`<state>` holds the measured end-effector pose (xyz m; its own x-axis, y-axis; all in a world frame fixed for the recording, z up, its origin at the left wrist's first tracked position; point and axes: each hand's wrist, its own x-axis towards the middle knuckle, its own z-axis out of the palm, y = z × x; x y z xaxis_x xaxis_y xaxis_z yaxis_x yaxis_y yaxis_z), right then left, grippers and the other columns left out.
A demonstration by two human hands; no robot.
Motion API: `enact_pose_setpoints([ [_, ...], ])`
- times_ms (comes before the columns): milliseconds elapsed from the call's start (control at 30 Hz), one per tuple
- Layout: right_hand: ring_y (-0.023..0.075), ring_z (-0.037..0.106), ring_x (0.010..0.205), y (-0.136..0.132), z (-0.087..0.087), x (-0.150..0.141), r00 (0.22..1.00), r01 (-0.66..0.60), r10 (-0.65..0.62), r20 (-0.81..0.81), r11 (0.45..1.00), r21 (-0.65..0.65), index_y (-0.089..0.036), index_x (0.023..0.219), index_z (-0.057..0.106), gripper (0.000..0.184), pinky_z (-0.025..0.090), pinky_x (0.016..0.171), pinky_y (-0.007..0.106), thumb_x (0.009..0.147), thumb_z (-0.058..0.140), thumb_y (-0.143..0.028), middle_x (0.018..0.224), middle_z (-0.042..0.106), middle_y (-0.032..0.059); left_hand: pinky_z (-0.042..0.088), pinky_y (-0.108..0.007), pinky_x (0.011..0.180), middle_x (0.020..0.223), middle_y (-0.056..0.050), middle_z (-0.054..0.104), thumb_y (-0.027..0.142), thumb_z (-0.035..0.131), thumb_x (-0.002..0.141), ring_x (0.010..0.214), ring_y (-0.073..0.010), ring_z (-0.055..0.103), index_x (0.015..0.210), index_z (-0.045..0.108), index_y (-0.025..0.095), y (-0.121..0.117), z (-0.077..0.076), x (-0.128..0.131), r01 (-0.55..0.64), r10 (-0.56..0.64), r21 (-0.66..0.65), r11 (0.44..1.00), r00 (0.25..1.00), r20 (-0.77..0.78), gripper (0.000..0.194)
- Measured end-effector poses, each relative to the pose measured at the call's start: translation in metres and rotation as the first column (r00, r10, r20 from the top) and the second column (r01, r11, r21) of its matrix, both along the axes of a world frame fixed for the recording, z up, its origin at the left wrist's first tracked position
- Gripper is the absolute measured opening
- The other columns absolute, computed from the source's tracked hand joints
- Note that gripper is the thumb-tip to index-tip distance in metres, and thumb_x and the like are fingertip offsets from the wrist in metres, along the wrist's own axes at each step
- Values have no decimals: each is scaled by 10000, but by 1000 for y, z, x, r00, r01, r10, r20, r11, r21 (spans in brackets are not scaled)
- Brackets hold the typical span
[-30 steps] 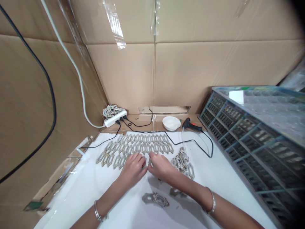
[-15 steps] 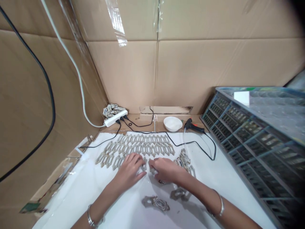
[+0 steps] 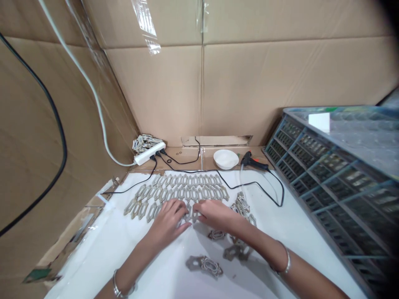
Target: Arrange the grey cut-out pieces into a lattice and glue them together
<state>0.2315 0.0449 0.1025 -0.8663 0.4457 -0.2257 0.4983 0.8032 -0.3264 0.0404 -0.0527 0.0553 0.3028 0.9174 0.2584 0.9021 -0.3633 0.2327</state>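
Openwork pieces (image 3: 177, 193) in neat rows on a white sheet (image 3: 106, 245); a loose heap (image 3: 241, 207) unplaced. Left hand (image 3: 166, 222), right hand (image 3: 216, 215) curled close, hold unclear.

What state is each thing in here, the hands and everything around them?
Left hand: flat, fingers on the cut-out pieces.
Right hand: flat, fingertips on a cut-out piece.
Cut-out pieces: laid in close rows.
Hot glue gun: lying down, cord attached.
White bowl: upright.
Power strip: cords plugged in.

Bright lt, soft shadows under hands (image 3: 166, 222) (image 3: 216, 215), warped edges.
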Motion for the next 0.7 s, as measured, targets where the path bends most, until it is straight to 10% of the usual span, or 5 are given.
enact_pose_setpoints([
  [300, 303, 699, 865, 13, 31, 16, 935, 164, -184, 302, 982, 91, -106, 924, 736, 309, 446, 657, 317, 868, 516, -315, 928, 728, 183, 433, -459, 949, 1224, -100, 603, 294, 563, 933, 1185, -295, 494, 1181, 583, 220, -2, -2, 8, 145, -144, 38, 989, 989, -35, 259],
  [700, 313, 699, 921, 6, 7, 0, 947, 104, -114, 302, 993, 49, -100, 1009, 741, 355, 493, 700, 340, 865, 512, -330, 982, 729, 199, 458, -443, 932, 1181, -103, 628, 249, 541, 936, 1154, -286, 529, 1144, 619, 207, -1, 0, 10, 168, -168, 12, 986, 986, -21, 226],
])
